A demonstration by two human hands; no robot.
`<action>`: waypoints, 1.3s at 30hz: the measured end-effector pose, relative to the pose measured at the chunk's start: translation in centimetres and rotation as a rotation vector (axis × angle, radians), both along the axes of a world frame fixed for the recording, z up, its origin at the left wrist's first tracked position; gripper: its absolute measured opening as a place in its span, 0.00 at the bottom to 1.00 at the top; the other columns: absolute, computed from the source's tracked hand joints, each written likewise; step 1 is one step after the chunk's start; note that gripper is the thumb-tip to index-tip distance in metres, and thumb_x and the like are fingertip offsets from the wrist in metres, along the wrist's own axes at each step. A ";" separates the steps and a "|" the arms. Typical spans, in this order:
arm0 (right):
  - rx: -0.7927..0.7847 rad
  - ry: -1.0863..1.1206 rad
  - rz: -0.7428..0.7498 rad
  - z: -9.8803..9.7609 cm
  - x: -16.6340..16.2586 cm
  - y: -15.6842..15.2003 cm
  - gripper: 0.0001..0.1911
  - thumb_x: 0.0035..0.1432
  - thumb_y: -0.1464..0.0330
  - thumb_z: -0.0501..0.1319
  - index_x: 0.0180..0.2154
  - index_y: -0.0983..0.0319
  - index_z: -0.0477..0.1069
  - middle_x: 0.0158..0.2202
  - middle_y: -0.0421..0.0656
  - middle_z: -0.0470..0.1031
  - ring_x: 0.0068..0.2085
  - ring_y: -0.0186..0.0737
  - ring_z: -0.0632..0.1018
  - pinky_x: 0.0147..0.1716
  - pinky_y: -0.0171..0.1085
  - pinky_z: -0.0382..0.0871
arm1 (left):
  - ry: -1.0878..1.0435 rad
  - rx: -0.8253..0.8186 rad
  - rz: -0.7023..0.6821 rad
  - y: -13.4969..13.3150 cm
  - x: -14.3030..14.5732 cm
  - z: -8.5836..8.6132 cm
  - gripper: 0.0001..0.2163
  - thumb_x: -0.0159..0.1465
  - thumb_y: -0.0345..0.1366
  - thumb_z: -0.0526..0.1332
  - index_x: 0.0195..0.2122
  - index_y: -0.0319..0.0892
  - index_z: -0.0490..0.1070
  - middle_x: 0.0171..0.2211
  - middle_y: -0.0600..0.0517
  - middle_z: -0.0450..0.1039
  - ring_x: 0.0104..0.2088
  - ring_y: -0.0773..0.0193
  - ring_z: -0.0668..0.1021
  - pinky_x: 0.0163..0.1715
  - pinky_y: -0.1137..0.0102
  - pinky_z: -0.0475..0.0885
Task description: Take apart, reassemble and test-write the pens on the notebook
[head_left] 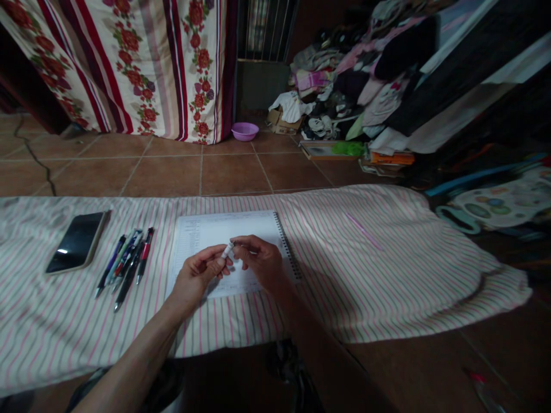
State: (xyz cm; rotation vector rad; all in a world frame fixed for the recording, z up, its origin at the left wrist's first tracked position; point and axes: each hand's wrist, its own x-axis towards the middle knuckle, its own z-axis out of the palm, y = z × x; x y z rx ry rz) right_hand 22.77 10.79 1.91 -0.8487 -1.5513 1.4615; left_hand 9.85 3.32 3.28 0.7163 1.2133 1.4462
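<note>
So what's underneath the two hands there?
Below the left hand and right hand is a spiral notebook on a striped cloth. Faint rows of marks show at its left; whatever the hands cover on the page can't be seen.

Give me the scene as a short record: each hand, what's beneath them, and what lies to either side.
Left hand: fingers holding small pale cylinder
Right hand: fingers at its upper end, grip unclear
Beneath hands: spiral notebook on striped cloth
Left of notebook: pens, then phone
Right of notebook: thin pink item
Floor beyond: purple basin
</note>
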 end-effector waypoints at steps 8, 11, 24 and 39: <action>-0.078 0.038 -0.004 -0.2 -0.2 -0.1 0.10 0.48 0.64 0.63 0.34 0.60 0.75 0.20 0.37 0.75 0.21 0.31 0.75 0.18 0.29 0.67 | 0.042 -0.019 -0.014 0.1 0.0 -0.2 0.14 0.50 0.36 0.67 0.38 0.39 0.75 0.27 0.51 0.75 0.25 0.68 0.74 0.27 0.72 0.67; -0.117 0.070 0.004 0.0 -0.3 -0.1 0.10 0.49 0.63 0.63 0.35 0.60 0.75 0.20 0.37 0.75 0.21 0.32 0.75 0.18 0.30 0.67 | 0.089 -0.026 -0.031 0.1 0.0 -0.1 0.14 0.50 0.39 0.67 0.37 0.39 0.74 0.26 0.51 0.75 0.25 0.67 0.73 0.26 0.72 0.65; -0.256 0.117 -0.054 0.1 -0.6 -0.3 0.08 0.46 0.64 0.64 0.30 0.60 0.76 0.19 0.37 0.73 0.20 0.30 0.71 0.19 0.30 0.62 | 0.190 -0.078 -0.043 0.3 0.0 0.1 0.15 0.48 0.43 0.66 0.33 0.38 0.71 0.23 0.52 0.72 0.23 0.68 0.72 0.25 0.72 0.65; -0.385 0.196 -0.156 0.1 -0.3 0.2 0.09 0.43 0.63 0.65 0.28 0.60 0.76 0.24 0.38 0.73 0.24 0.28 0.69 0.20 0.29 0.56 | 0.194 -0.149 -0.032 0.1 0.2 0.0 0.17 0.47 0.44 0.65 0.33 0.37 0.71 0.19 0.54 0.69 0.20 0.70 0.70 0.22 0.73 0.63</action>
